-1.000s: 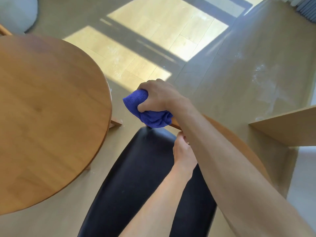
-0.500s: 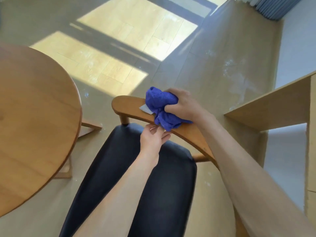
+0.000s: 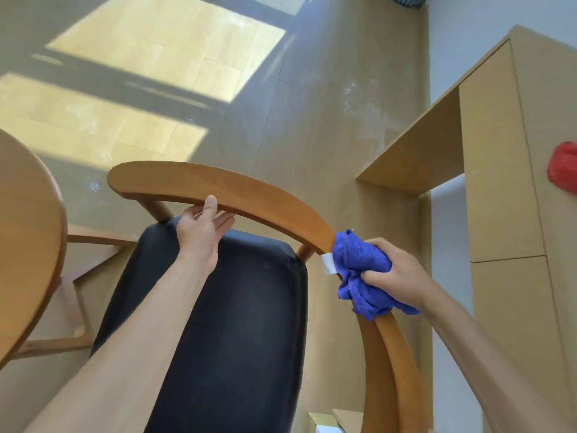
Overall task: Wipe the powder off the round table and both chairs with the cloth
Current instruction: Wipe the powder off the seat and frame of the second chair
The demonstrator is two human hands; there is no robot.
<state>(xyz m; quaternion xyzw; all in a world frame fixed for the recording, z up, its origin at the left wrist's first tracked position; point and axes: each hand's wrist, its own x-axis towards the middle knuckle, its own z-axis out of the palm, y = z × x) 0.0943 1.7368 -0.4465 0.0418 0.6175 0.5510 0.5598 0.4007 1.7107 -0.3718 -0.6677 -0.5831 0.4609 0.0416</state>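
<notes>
Since half a second ago the right hand (image 3: pixel 402 276) has slid the blue cloth (image 3: pixel 362 273) along the curved wooden backrest (image 3: pixel 224 189) of the chair, from around the middle over to the right-hand bend, where the rail turns down toward the camera. That hand's fingers are curled tight around the bunched-up cloth, which is pressed against the wood, with a small white tag (image 3: pixel 328 264) poking out on its left side. Meanwhile the left hand (image 3: pixel 201 228) has shifted left along the rail; it now grips the rail from below, thumb lying on top and the other fingers tucked underneath. The camera view has swung right too, so only the edge of the round bench (image 3: pixel 28 245) shows at the left. Below the rail sits the chair's black seat (image 3: pixel 224 323). Over on the floor (image 3: pixel 312 120) there are whitish powdery smudges near the light wood cabinet (image 3: pixel 505 182) at the right. Something red (image 3: pixel 563 170) peeks in at the right edge; can't tell what it is.
</notes>
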